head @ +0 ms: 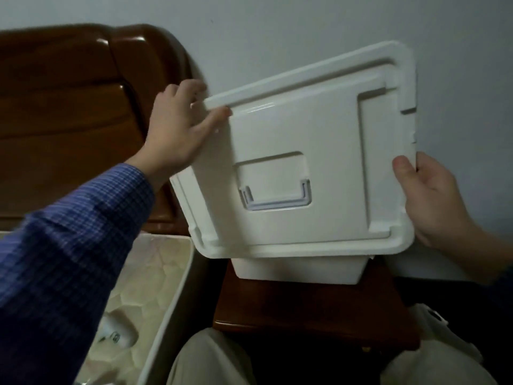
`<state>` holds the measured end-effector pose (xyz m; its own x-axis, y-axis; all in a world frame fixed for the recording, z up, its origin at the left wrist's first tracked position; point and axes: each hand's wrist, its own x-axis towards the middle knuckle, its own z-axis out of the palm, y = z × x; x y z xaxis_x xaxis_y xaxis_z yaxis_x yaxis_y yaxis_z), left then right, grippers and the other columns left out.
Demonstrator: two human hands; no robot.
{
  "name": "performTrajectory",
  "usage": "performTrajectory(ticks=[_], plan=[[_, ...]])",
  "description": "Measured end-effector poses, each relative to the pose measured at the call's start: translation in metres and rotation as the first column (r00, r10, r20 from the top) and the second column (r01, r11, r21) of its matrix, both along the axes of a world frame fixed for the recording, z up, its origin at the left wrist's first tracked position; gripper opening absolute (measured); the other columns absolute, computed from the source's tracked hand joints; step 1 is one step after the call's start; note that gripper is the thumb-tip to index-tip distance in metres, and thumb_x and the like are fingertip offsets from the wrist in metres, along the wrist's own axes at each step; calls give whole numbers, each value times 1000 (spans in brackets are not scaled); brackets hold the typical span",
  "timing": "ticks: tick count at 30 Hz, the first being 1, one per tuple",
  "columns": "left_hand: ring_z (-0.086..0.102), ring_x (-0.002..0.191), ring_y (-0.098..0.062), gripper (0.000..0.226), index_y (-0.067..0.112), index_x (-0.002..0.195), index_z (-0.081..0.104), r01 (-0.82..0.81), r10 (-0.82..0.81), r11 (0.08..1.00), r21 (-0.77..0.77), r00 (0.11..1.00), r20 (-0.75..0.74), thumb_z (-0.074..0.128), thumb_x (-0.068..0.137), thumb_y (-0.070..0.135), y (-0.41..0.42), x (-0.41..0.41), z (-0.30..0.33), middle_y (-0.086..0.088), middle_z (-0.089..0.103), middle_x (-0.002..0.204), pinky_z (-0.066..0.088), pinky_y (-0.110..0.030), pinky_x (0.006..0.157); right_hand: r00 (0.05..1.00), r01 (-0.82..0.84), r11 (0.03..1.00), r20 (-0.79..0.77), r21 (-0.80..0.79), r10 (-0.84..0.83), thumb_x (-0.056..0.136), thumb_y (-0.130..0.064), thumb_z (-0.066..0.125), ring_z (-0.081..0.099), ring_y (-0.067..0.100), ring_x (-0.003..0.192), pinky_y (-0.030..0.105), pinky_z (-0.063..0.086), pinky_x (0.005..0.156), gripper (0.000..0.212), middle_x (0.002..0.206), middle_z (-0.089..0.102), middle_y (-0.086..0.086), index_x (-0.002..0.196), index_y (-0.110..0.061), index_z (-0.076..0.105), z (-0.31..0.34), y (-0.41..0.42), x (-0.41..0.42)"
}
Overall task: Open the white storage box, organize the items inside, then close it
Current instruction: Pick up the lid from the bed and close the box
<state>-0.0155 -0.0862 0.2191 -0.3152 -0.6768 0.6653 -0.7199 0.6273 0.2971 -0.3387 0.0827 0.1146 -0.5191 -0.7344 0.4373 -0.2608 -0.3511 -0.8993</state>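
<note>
The white storage box point(298, 269) stands on a small wooden bedside table point(305, 309). Its white lid point(299, 151), with a recessed handle at the centre, is tilted up above the box and hides the inside. My left hand point(177, 129) grips the lid's upper left edge, thumb on top. My right hand point(433, 201) holds the lid's right edge, thumb on its face. Nothing of the box's contents shows.
A dark wooden headboard point(72, 107) rises at the left, with a mattress point(144, 287) below it bearing a small white object point(116, 333). A pale wall is behind the box. My knees in light trousers point(211, 359) are in front of the table.
</note>
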Motion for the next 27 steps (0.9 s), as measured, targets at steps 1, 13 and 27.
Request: performTrajectory(ticks=[1, 13, 27], plan=[[39, 123, -17, 67, 22, 142, 46, -100, 100, 995, 7, 993, -60, 45, 92, 66, 0, -4, -15, 1, 47, 133, 35, -33, 102, 999, 19, 1000, 26, 12, -20, 106, -22, 48, 67, -8, 70, 10, 52, 60, 22, 76, 73, -23, 89, -22, 62, -2, 3, -6], [66, 92, -21, 26, 26, 99, 62, 217, 231, 742, 635, 806, -545, 45, 101, 45, 25, -27, -169, 1, 67, 101, 59, -40, 74, 948, 210, 936, 176, 284, -266, 97, -39, 61, 70, -5, 67, 19, 53, 54, 18, 81, 74, -14, 86, -25, 63, -59, -8, -78], [64, 109, -35, 29, 2, 114, 65, 33, 317, 486, 873, 924, -212, 40, 101, 10, -65, -27, -206, -17, 67, 116, 49, -51, 103, 989, -21, 773, 126, 634, -76, 90, -16, 65, 72, 35, 89, 49, 60, 81, 22, 100, 73, 16, 109, -3, 67, -107, -102, -68]])
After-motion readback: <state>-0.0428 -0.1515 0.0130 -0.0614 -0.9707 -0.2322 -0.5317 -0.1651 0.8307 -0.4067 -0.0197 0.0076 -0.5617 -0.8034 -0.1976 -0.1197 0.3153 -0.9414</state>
